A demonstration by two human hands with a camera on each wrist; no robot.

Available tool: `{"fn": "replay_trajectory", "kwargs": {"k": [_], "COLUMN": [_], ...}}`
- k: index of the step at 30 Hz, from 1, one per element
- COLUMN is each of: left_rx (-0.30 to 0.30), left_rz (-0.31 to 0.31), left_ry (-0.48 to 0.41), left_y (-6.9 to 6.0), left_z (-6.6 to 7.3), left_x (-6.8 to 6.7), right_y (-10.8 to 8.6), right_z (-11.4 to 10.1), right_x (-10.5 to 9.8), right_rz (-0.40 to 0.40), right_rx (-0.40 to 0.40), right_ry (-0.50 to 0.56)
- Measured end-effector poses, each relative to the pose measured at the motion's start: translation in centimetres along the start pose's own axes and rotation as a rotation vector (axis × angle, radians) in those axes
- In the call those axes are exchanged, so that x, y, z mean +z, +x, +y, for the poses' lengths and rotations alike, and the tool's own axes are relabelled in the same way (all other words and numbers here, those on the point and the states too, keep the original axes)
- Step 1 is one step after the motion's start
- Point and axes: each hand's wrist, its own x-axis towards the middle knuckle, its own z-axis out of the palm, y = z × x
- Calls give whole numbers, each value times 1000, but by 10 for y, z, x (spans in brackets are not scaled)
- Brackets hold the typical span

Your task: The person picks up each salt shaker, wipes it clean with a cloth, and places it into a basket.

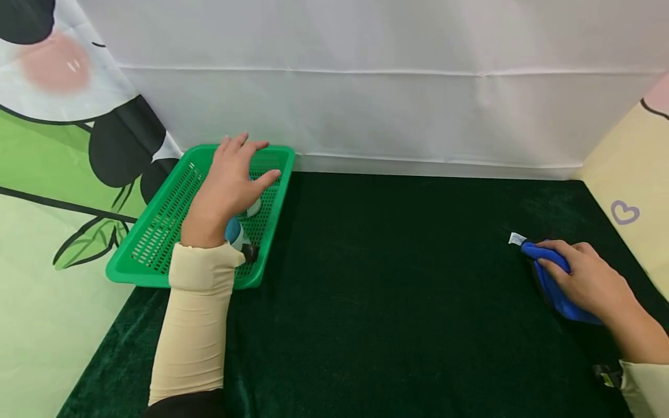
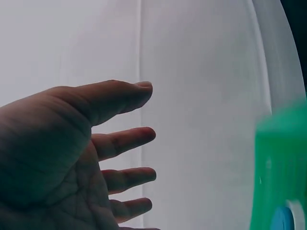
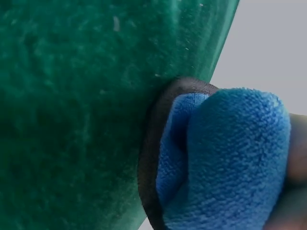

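My left hand (image 1: 227, 183) is raised over a green plastic basket (image 1: 151, 249), its fingers spread and holding nothing. In the left wrist view, the palm and separated fingers of that hand (image 2: 72, 158) show against the white backdrop. Partly hidden under the left forearm, a blue-and-white item (image 1: 234, 232) lies in the basket; its kind cannot be made out. At the right side of the table, my right hand (image 1: 590, 278) grips a folded blue plush cloth (image 1: 559, 293). The cloth has dark edging and a white tag (image 1: 517, 238), and rests against the green tabletop.
A dark green velvet cover (image 1: 392, 278) spreads over the table between the two hands. Behind it hangs a white backdrop (image 1: 366, 116), with printed panels at both sides. Other small items in the basket are partly hidden by the left arm.
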Motion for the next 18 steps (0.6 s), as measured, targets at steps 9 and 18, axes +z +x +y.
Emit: {"fn": "replay_trajectory", "kwargs": {"k": [9, 18], "left_rx": [39, 62], "left_rz": [-54, -105], "left_ry": [62, 99], "left_y": [0, 5], "left_z": [46, 62], "left_x": [23, 56], "right_y": [-5, 3], "right_z": [-7, -34], "right_x": [18, -22], "right_rz": [-72, -289], "right_rx": [-49, -10], "right_ry": [7, -60]}}
